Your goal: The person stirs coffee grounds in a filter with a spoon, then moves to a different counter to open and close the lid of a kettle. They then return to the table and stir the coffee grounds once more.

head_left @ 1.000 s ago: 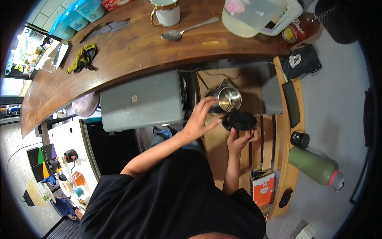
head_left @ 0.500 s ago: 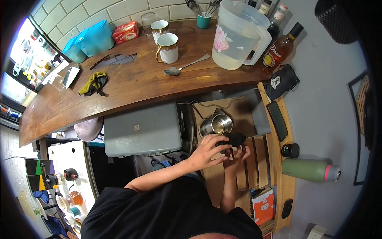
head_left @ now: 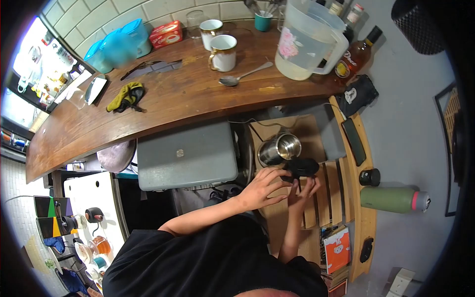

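Note:
A black plastic piece [head_left: 306, 167] is between my hands, just below the mouth of a shiny steel kettle [head_left: 268, 152]. My left hand [head_left: 263, 189] reaches in from the left, its index and middle fingertips on the piece's left end, the other fingers spread. From below, my right hand [head_left: 301, 194] has its thumb and fingers curled up against the piece's lower edge. Partly covered by my fingers, the piece's underside is hidden. The kettle is without a cover over its mouth, and its shiny inside shows.
Above is a wooden counter [head_left: 183, 99] with white mugs [head_left: 223, 57], a spoon [head_left: 245, 75], a large plastic pitcher [head_left: 302, 54] and a glove [head_left: 127, 96]. A grey case [head_left: 188, 156] sits left of the kettle. On the right ledge are a phone [head_left: 353, 142] and a green bottle [head_left: 388, 199].
The view has shifted, so the scene sits slightly further right. My left fingers have drawn back from across the black piece to its left end, and more of the kettle's mouth shows.

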Demonstrator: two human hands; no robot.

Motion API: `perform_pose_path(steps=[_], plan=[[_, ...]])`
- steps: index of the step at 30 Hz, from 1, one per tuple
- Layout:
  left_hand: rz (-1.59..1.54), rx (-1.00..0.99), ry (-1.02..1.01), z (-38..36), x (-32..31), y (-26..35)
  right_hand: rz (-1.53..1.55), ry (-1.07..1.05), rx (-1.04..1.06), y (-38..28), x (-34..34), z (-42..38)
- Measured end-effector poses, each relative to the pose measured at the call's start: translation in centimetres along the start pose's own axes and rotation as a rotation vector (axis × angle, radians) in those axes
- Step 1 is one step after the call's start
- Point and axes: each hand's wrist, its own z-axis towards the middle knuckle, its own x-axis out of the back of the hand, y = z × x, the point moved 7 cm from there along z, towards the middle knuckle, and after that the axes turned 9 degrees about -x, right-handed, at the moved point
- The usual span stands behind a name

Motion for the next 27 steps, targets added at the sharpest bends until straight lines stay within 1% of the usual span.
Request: perform_pose_path(steps=[1,2,3,5,6,7,9,11,13,18,20,23,25,26,27], plan=[[-0.004,0.005,0.004,-0.4,0.7,-0.1,-0.077,0.024,0.047,-0.7,-0.2,-0.1],[-0.023,0.021,0.013,-0.8,1.3,-0.2,0.022,0.004,-0.044,-1.8,-0.1,0.1],[-0.024,0.019,0.012,-1.2,1.9,-0.3,0.021,0.007,-0.044,-3.0,0.0,0.4],[-0.069,0.051,0.045,-2.3,2.9,-0.8,-0.144,0.01,-0.03,-4.6,0.3,1.2],[-0.095,0.051,0.07,-2.8,3.4,-1.1,-0.17,0.008,-0.003,-5.1,0.4,1.4],[-0.112,0.045,0.073,-3.4,3.5,-1.4,-0.186,0.015,-0.005,-5.0,0.6,1.5],[-0.124,0.079,0.088,-4.1,3.8,-2.5,-0.175,-0.04,0.011,-5.1,0.0,2.0],[-0.139,0.091,0.094,-4.9,3.9,-3.2,-0.196,-0.056,-0.043,-5.0,0.0,1.8],[-0.152,0.152,0.07,-5.4,4.2,-3.8,-0.191,-0.066,-0.071,-5.0,0.0,1.6],[-0.176,0.165,0.078,-5.1,4.8,-5.0,-0.199,-0.052,-0.055,-5.6,-0.5,2.3],[-0.195,0.201,0.059,-4.4,4.6,-5.7,-0.207,-0.068,-0.041,-5.7,-0.4,3.2],[-0.161,0.169,0.077,-2.6,4.4,-6.4,-0.213,-0.106,0.01,-5.4,-1.0,4.5],[-0.144,0.157,0.055,-1.0,4.2,-6.6,-0.286,-0.08,0.163,-5.4,-1.0,5.1],[-0.139,0.145,0.033,0.1,4.0,-6.4,-0.28,-0.079,0.206,-5.6,-1.2,5.5],[-0.146,0.149,0.027,1.0,3.7,-6.2,-0.285,-0.082,0.197,-5.5,-1.1,5.7]])
